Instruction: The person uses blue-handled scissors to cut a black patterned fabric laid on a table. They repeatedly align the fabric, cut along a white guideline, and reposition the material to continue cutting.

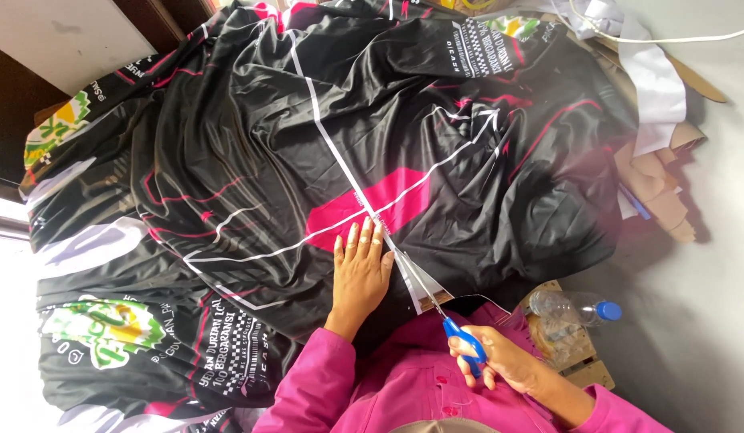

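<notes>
1. A big sheet of shiny black cloth, printed with pink patches, white lines and green-and-yellow badges, spreads out ahead of both hands and far off to the left, lying in loose folds and creases.
2. Pink sleeves cover both arms, which come up from the bottom edge; the left forearm runs straight up toward the cloth, while the right forearm slants in from the lower right corner.
3. Brown cardboard pieces and white paper strips lie well beyond the right hand, past the far right edge of the cloth, with a thin white cord looping above them.
4. The left hand lies flat, palm down, on the cloth, its fingers straight and close together, the fingertips touching a pink patch just beside a white printed line.
5. The right hand is curled closed around the blue handles of the scissors, thumb and fingers through the loops, wrist bent slightly inward.
6. A clear plastic bottle with a blue cap lies on its side just beyond the right hand, resting on a small wooden stand.
7. The scissor blades point up and leftward along the white line, their tips near the left hand's little-finger side; the blades look nearly closed on the cloth's edge.
</notes>
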